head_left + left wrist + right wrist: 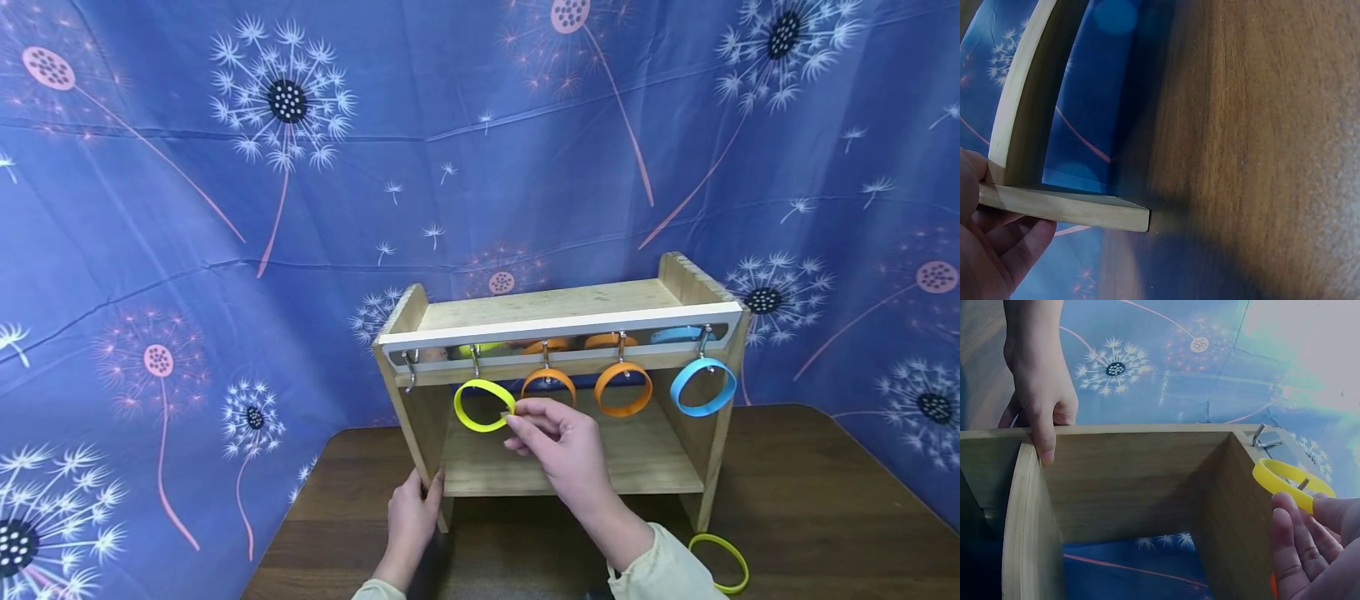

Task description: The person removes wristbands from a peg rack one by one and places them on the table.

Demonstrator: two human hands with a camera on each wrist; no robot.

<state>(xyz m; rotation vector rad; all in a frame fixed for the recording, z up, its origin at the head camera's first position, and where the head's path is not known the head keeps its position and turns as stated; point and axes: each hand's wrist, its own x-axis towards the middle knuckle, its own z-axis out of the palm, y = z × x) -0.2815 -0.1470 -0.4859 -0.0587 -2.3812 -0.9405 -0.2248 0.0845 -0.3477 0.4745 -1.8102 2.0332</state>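
Observation:
My right hand (566, 450) pinches the right side of a yellow wristband (480, 428) between thumb and fingers. The band is at the second hook (474, 357) from the left; in the right wrist view, the hook's tip shows inside the loop. My left hand (411, 518) grips the left side panel of a small wooden shelf (570, 475) low down, thumb on its inner side, fingers outside. In the left wrist view, those fingers (1032, 244) curl around the panel's edge.
Two orange wristbands (624, 412) and a blue wristband (701, 411) hang from hooks to the right. The leftmost hook (410, 372) holds nothing. Another yellow wristband (742, 568) lies on the brown table (825, 500) at the shelf's right foot. A patterned blue cloth (420, 208) hangs behind.

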